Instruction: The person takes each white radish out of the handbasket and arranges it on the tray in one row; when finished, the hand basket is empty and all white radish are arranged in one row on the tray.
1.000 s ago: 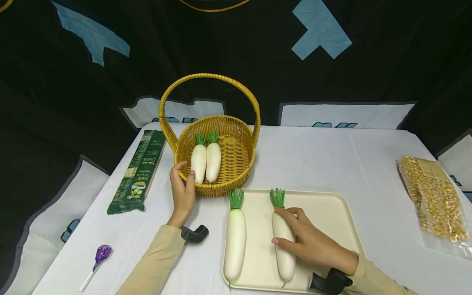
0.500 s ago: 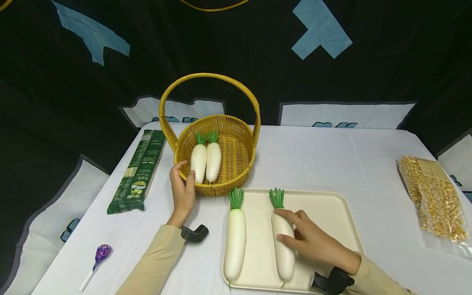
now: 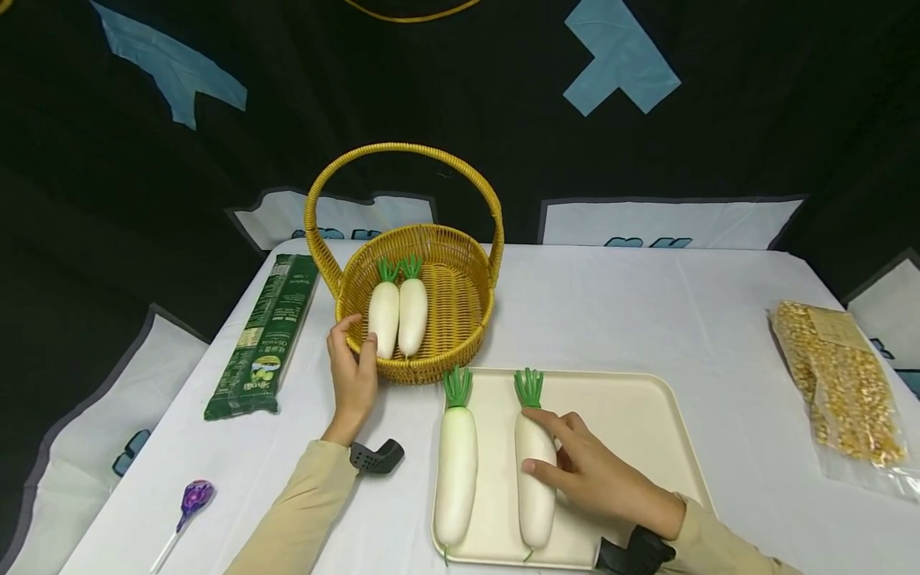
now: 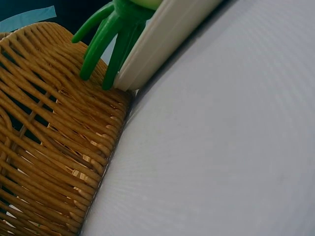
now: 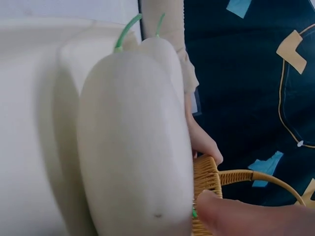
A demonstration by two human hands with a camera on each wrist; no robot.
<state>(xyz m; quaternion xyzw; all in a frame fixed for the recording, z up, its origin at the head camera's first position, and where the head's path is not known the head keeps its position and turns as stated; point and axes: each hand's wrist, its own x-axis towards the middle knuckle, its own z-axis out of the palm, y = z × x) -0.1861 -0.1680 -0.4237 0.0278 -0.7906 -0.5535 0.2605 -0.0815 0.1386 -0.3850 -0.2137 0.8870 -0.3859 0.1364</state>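
Note:
In the head view, a yellow wicker basket (image 3: 453, 351) with a tall hoop handle holds two white radishes (image 3: 398, 315) with green tops, side by side. My left hand (image 3: 352, 379) grips its near-left rim. A cream tray (image 3: 618, 391) lies in front of it, bearing two larger white radishes. The left one (image 3: 456, 475) lies untouched, its green top close to the basket. Over the other white radish (image 3: 535, 503) my right hand (image 3: 596, 471) has its thumb and fingers about the upper body. That radish fills much of the right wrist view, a thumb (image 5: 246, 214) beside it.
A green packet (image 3: 266, 335) lies left of the basket. Near the table's left edge is a purple-wrapped lollipop (image 3: 190, 507). A bag of corn kernels (image 3: 841, 383) lies at the far right. Black cloth (image 3: 460, 88) hangs behind the white table (image 3: 719, 319).
The radish under my right hand has shifted slightly left on the tray, and the hand with it. My left hand stays on the basket rim. The head view has moved slightly.

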